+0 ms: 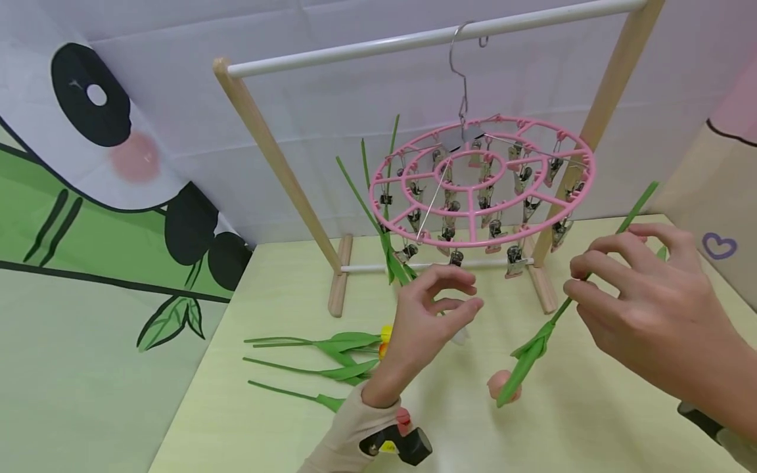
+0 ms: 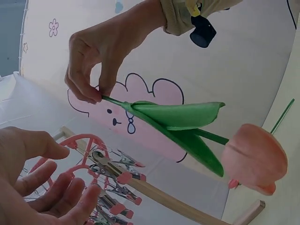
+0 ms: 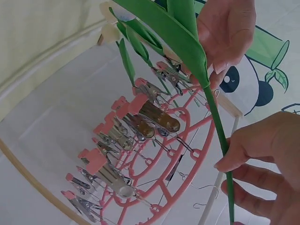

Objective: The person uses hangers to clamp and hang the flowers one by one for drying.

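My right hand (image 1: 656, 302) pinches the green stem of a pink artificial tulip (image 1: 535, 351), whose flower head points down over the table; in the left wrist view the bloom (image 2: 255, 154) and two leaves show fully. Fingers loosely bent and thumb apart, my left hand (image 1: 422, 322) holds nothing just below the near side of a round pink clip hanger (image 1: 472, 223). Metal clips (image 3: 161, 115) with pink tips dangle from its rings. At the hanger's left side, several tulips (image 1: 387, 246) hang with stems upward; my left hand partly hides them.
The hanger hooks on a white rail (image 1: 367, 46) between wooden posts (image 1: 284, 164). Several more tulips (image 1: 343, 345), some with yellow or orange blooms, lie on the pale table (image 1: 236, 420) left of my left forearm. A cloth with printed cartoons (image 1: 195, 171) covers the walls.
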Tool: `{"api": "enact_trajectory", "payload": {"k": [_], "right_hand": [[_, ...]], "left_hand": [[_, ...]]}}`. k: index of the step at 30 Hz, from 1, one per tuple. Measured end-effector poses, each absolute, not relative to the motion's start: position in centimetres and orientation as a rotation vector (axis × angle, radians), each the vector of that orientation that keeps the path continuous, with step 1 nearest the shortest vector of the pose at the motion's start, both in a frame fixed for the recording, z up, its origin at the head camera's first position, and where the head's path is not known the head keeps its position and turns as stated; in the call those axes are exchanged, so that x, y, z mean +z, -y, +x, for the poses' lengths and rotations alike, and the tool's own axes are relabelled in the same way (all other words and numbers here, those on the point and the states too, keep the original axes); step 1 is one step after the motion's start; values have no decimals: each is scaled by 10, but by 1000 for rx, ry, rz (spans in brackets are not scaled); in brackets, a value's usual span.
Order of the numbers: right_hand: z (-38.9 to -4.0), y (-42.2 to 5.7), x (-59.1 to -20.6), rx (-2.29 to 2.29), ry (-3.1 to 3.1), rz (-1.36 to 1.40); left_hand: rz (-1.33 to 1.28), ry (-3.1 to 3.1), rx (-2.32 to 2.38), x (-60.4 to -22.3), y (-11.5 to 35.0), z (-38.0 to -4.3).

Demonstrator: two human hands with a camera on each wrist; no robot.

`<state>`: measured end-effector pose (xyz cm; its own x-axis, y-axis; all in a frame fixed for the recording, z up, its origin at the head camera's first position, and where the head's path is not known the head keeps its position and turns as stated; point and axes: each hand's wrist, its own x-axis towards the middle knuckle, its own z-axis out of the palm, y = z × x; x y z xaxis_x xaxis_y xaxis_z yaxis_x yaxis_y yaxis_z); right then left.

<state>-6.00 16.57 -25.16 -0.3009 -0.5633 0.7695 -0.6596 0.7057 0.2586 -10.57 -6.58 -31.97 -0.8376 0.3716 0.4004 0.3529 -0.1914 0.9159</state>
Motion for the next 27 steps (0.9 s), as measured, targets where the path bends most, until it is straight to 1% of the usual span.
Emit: {"api": "enact_trajectory", "payload": {"k": [8,27], "right_hand": [[-64,-146,-238,124,1957,1002],[-69,-123,-225,83,1985,1148]], "left_hand": [[926,-1925,2218,-314,59,-102],[1022,-1859,2181,-304,47,-99]]}}
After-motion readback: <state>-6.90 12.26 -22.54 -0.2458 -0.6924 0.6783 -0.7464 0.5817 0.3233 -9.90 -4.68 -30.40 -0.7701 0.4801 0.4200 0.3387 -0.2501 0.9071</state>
